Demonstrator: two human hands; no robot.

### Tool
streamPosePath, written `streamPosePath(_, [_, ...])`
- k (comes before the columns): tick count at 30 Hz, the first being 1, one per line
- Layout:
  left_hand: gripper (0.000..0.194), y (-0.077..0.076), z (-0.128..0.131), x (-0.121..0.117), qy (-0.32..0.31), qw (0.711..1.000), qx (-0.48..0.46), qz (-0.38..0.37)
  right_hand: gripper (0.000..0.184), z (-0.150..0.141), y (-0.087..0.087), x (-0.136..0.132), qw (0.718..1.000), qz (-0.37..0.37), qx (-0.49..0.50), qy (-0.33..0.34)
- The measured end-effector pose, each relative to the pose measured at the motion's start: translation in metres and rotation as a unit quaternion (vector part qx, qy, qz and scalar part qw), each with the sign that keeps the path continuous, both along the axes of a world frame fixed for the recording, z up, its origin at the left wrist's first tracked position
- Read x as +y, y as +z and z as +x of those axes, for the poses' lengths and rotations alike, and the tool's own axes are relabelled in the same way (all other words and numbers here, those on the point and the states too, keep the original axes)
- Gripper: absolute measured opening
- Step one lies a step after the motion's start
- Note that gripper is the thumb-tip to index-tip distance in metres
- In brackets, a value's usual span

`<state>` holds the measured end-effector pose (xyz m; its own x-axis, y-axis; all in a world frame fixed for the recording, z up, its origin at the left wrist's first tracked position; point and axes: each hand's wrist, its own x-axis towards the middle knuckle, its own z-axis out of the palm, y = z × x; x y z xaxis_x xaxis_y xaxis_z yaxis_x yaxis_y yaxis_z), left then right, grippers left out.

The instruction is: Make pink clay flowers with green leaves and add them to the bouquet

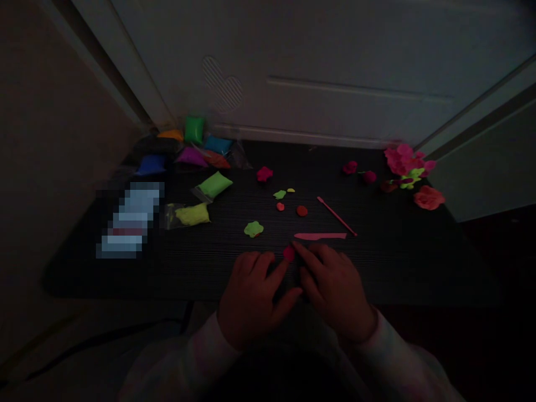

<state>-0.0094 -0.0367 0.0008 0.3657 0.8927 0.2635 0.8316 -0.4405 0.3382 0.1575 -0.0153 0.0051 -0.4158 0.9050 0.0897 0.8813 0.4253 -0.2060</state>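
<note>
On the dark tabletop, a small bright pink piece of clay (288,253) lies between my two index fingertips. My left hand (257,296) touches it with its index finger; the thumb stretches away to the right and the other fingers bend. From the other side, my right hand (333,290) reaches its extended index finger to the piece's edge. Just beyond my right hand are a pink clay knife (320,237) and a thin pink modelling stick (337,216). A flat green scalloped clay shape (253,229) lies beyond my left hand.
Small clay bits, including a red disc (302,211) and a green leaf-like piece (280,195), lie mid-table. Bagged clay (195,214) in several colours sits at left, near a blurred bright rectangle (136,218). Clay flowers (404,161) stand at right. A white panel (335,67) rises behind.
</note>
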Motion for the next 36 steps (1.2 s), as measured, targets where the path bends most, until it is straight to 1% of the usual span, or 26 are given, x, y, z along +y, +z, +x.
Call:
streamPosePath(3, [0.042,0.0005,-0.0002,-0.0005,0.003,1.0,0.0,0.0,0.041,0.005,-0.0015,-0.0008,0.999,-0.005,0.047,0.017])
streamPosePath(6, [0.047,0.0015,0.0012,-0.0003,0.012,1.0,0.005,0.007,0.038,0.0068,-0.0021,-0.0023,0.999,0.011,0.042,0.03])
streamPosePath(10, [0.05,0.0016,0.0041,0.0003,0.029,0.999,0.031,0.006,0.034,0.0043,-0.0022,-0.0037,0.999,0.038,0.025,0.022])
streamPosePath(17, [0.046,-0.0008,0.0058,0.0,0.05,0.997,0.048,0.029,0.031,0.0058,-0.006,-0.0042,0.996,0.048,0.07,0.009])
streamPosePath(19, [0.046,-0.0007,0.0056,0.0,0.051,0.997,0.05,0.029,0.032,0.0065,-0.006,-0.0047,0.995,0.057,0.074,0.017])
streamPosePath(22, [0.047,-0.0003,0.0054,0.0,0.047,0.997,0.054,0.025,0.034,0.0065,-0.0043,-0.0054,0.996,0.059,0.044,0.042])
streamPosePath(24, [0.047,-0.0003,0.0053,-0.0002,0.048,0.997,0.056,0.025,0.032,0.0063,-0.0032,-0.0055,0.997,0.056,0.031,0.048])
streamPosePath(27, [0.049,-0.0004,0.005,-0.0007,0.045,0.997,0.058,0.025,0.03,0.0062,-0.0024,-0.0052,0.997,0.055,0.04,0.047])
streamPosePath(31, [0.047,0.0001,0.0039,-0.0005,0.027,0.998,0.062,0.01,0.031,0.0068,-0.0027,-0.0056,0.996,0.055,0.042,0.049])
streamPosePath(36, [0.047,0.0011,0.0034,0.0007,0.026,0.998,0.052,-0.008,0.032,0.0096,-0.0041,-0.0075,0.995,0.06,0.052,0.061])
